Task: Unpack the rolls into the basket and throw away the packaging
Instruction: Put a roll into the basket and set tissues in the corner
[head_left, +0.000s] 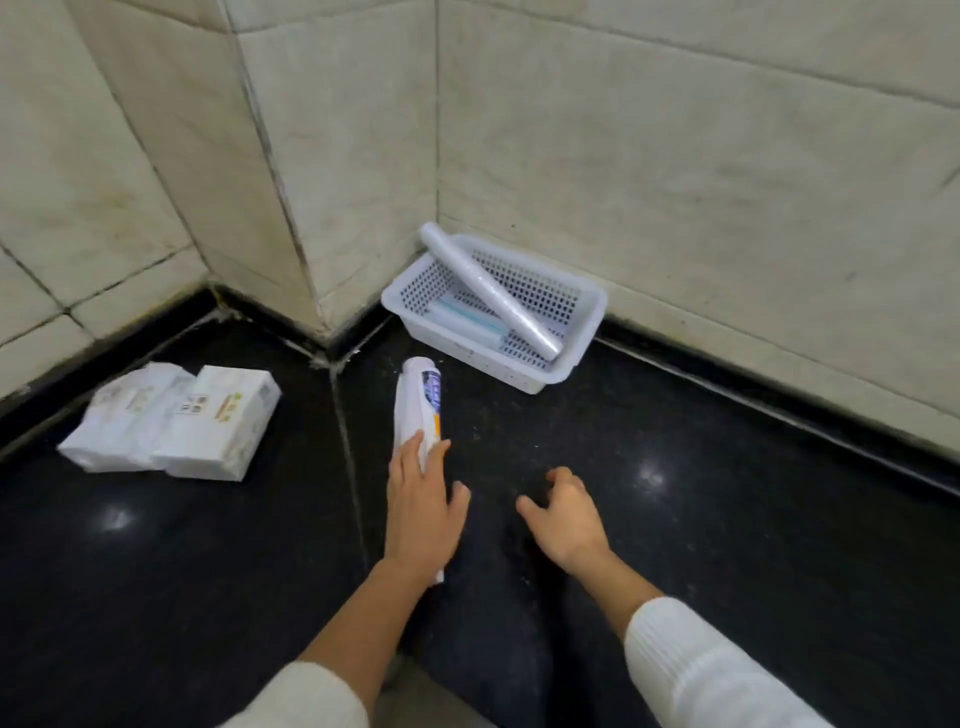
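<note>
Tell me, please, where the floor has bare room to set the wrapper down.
Bare floor lies right of the right hand, below the basket, and between the boxes and the left hand. The basket corner is crowded.

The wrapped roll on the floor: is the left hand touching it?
Touching. The head view shows the left hand lying on the wrapped roll, fingers draped over its near end with no gap.
</note>
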